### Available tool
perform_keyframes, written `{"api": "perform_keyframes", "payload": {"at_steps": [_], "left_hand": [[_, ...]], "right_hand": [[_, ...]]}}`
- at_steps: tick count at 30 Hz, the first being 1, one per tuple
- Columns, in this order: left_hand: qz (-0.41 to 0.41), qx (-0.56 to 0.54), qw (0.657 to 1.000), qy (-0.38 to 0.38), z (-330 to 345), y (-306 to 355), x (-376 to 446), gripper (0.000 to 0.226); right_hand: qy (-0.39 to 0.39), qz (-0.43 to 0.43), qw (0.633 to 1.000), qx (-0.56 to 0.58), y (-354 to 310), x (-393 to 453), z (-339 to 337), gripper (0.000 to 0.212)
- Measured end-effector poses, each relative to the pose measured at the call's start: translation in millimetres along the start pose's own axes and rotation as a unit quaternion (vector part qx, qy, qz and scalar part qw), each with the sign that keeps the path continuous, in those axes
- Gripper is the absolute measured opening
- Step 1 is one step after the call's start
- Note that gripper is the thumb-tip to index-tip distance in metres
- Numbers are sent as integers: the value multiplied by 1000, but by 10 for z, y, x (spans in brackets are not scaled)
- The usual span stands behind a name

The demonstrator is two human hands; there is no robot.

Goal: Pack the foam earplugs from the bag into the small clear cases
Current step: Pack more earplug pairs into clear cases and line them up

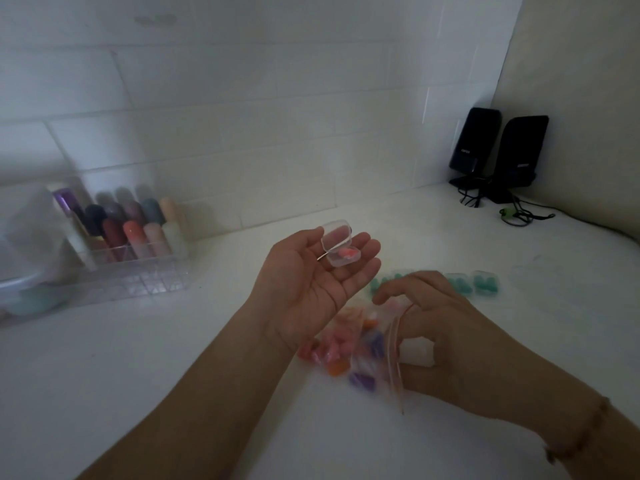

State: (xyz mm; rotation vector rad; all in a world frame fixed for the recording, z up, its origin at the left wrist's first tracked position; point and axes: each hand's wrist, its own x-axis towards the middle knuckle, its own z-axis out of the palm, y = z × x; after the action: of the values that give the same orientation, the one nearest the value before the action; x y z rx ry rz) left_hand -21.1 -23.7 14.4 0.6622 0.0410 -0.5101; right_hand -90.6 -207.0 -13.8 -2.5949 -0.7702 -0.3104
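Observation:
My left hand [308,285] is palm up above the table. A small clear case [341,252] lies on its fingers with the lid raised and a pink earplug inside, and the thumb touches the lid's side. Below it lies the clear zip bag [349,344] with pink, orange and purple foam earplugs. My right hand [446,341] pinches the bag's red-striped open edge, fingers curled. Behind that hand, a row of clear cases with teal earplugs [485,284] sits on the table, partly hidden.
A clear organiser [138,275] with several coloured tubes stands at the back left beside a plastic tub. Two black speakers [498,150] with cables stand in the back right corner. The white tiled wall runs along the back.

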Motion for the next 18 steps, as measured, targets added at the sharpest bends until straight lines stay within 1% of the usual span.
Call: {"api": "perform_keyframes", "payload": {"at_steps": [3,5,6,8,10,11,12,15,18], "left_hand": [[-7,-10,1000,8,-6,-19,10,28],[-8,-4,1000,4,10,-25,8,26],[-7,5,1000,-2,16,-33,6,24],[-5,35,999,-19,26,-61,-1,20],[-9,48,998,-37,39,-106,-13,19],[-13,52,997,-47,51,-130,-24,21],[-16,60,997,-53,61,-150,-34,23],[-34,85,993,-78,93,-199,-69,27],[-63,78,990,-101,103,-208,-96,34]], "right_hand": [[6,21,1000,-2,42,-58,-183,20],[16,46,998,38,45,-112,-389,18],[28,47,996,63,37,-135,-486,20],[73,39,989,122,12,-149,-615,26],[141,45,968,204,-5,-131,-611,23],[172,46,958,224,-15,-116,-574,21],[194,48,954,225,-38,-92,-526,20],[226,55,958,168,-133,-32,-396,12],[259,71,948,172,-184,1,-294,11]]}}
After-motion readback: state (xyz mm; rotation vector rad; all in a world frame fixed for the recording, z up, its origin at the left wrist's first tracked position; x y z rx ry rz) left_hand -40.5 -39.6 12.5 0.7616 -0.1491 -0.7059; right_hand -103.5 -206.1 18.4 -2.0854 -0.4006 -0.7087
